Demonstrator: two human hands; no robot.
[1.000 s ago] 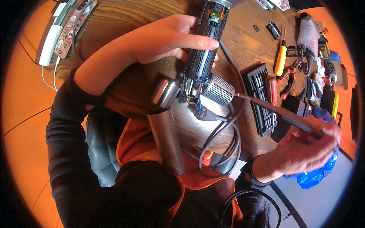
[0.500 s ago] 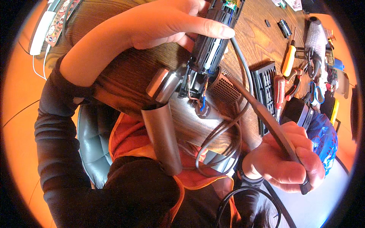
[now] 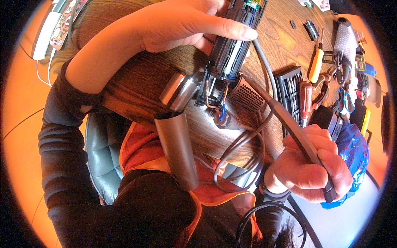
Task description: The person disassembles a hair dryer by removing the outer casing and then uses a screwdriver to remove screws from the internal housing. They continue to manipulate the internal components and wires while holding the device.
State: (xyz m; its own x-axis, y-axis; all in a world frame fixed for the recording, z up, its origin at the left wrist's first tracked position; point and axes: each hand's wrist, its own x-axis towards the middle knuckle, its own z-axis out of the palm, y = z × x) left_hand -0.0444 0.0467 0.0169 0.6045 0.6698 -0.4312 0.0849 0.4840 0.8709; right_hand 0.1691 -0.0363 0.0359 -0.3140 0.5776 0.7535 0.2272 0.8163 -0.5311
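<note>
My left hand (image 3: 194, 27) is closed around a long black appliance core (image 3: 229, 53). A green circuit board (image 3: 252, 5) shows at its upper end, and short copper and blue wires (image 3: 222, 113) come out at its lower end. My right hand (image 3: 312, 165) grips a long dark bar-shaped tool (image 3: 291, 126), whose narrow far end reaches the core's lower right side; the exact contact is hidden. Just below the core lies a perforated cylinder (image 3: 247, 97). To its left are a shiny metal cylinder (image 3: 178, 91) and a brown tube (image 3: 177, 149) at the table edge.
Coiled grey cable (image 3: 258, 142) hangs over the table edge. At the right lie a black slotted part (image 3: 289, 93), a red-handled screwdriver (image 3: 305, 101), a yellow-handled screwdriver (image 3: 316, 65), scissors (image 3: 344, 101) and a blue plastic bag (image 3: 351, 151). A white power strip (image 3: 46, 35) is far left.
My right hand has shifted slightly upward, raising the near end of the dark tool. My left hand and the appliance core are almost unmoved.
</note>
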